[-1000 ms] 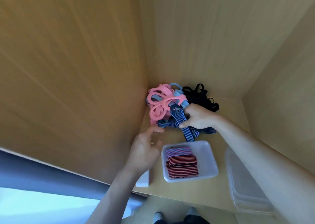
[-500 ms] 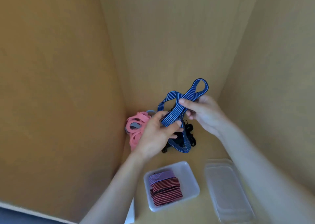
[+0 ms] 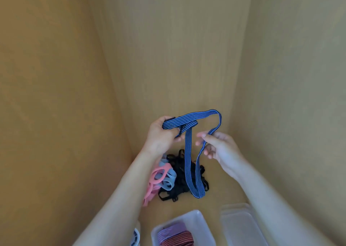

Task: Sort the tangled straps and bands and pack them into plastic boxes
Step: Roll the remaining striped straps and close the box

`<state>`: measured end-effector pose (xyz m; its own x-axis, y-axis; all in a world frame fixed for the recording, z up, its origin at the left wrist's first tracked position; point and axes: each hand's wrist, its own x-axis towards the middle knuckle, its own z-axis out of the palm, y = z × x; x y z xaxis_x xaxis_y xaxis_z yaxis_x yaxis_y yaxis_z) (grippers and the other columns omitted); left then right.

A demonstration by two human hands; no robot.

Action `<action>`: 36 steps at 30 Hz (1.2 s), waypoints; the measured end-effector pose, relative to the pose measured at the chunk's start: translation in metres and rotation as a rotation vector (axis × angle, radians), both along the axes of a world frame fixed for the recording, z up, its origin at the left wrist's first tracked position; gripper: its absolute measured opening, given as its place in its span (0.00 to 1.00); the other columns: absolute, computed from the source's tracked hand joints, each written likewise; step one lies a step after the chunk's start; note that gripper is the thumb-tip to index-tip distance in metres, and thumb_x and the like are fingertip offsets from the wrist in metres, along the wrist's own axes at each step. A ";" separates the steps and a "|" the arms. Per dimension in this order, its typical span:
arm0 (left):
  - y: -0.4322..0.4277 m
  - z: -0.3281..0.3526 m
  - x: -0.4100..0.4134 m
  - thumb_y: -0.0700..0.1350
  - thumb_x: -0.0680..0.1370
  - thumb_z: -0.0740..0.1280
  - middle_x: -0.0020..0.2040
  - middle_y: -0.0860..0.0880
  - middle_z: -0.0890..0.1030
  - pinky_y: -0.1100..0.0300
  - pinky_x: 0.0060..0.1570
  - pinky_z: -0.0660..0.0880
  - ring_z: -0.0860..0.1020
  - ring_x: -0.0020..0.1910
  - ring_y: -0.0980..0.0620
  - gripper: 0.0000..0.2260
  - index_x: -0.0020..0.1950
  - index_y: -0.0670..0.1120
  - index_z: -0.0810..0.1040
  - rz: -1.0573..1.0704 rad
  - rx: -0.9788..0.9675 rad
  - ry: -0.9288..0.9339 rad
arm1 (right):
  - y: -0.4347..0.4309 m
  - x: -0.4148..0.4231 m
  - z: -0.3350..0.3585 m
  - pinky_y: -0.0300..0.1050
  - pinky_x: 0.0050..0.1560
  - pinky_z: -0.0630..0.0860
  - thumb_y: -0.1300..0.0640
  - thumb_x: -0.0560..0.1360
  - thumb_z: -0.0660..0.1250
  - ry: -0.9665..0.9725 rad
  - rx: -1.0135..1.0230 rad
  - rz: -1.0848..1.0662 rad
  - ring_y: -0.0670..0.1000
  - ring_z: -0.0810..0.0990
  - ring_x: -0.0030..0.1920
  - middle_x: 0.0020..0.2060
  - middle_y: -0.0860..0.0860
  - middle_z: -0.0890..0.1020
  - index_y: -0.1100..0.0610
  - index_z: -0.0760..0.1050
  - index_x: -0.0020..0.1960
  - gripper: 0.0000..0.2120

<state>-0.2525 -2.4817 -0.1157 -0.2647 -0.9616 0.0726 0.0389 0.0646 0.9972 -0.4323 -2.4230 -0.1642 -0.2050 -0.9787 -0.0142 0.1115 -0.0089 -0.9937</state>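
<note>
A long blue striped strap [image 3: 189,158] hangs in the air between my hands, its lower loop dangling just above the pile. My left hand [image 3: 162,135] grips one folded end of it at the upper left. My right hand [image 3: 219,148] pinches the other side of the loop between thumb and fingertips. Below lies a heap of black bands [image 3: 179,182] with pink bands [image 3: 159,176] and light blue bands [image 3: 169,180] at its left. A white plastic box [image 3: 204,225] at the bottom holds folded red striped bands [image 3: 177,241] and a purple one.
Clear empty plastic boxes [image 3: 241,229] are stacked right of the white box. Wooden walls close in on the left, back and right of the shelf [image 3: 221,195]. A small white object [image 3: 135,237] sits at the bottom edge, left of the box.
Both hands lifted the blue strap up out of the pile and pulled it apart into a long hanging loop. The view tilted upward.
</note>
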 end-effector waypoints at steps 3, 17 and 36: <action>-0.016 0.024 -0.001 0.27 0.77 0.60 0.45 0.45 0.81 0.65 0.32 0.77 0.80 0.32 0.54 0.13 0.54 0.42 0.76 0.000 -0.087 -0.172 | 0.002 -0.011 -0.003 0.40 0.35 0.68 0.52 0.81 0.65 0.107 0.080 -0.058 0.47 0.74 0.29 0.44 0.52 0.86 0.58 0.82 0.53 0.11; -0.041 0.108 -0.026 0.29 0.77 0.60 0.46 0.44 0.82 0.61 0.36 0.77 0.79 0.35 0.48 0.14 0.60 0.39 0.75 -0.388 -0.352 -0.790 | -0.022 -0.018 0.095 0.29 0.42 0.73 0.55 0.79 0.71 0.492 -0.131 -0.023 0.47 0.81 0.46 0.52 0.55 0.85 0.59 0.82 0.56 0.09; -0.056 0.140 -0.012 0.37 0.81 0.67 0.48 0.43 0.85 0.57 0.47 0.82 0.85 0.44 0.48 0.04 0.47 0.44 0.78 -0.023 -0.285 -0.094 | -0.067 0.003 0.152 0.44 0.44 0.76 0.61 0.77 0.72 0.446 -0.325 -0.090 0.48 0.78 0.36 0.40 0.54 0.81 0.53 0.75 0.43 0.08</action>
<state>-0.2648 -2.5375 0.0243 -0.3045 -0.8996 0.3131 -0.0485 0.3429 0.9381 -0.4291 -2.4901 -0.0121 -0.2049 -0.8966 0.3926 -0.3345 -0.3128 -0.8889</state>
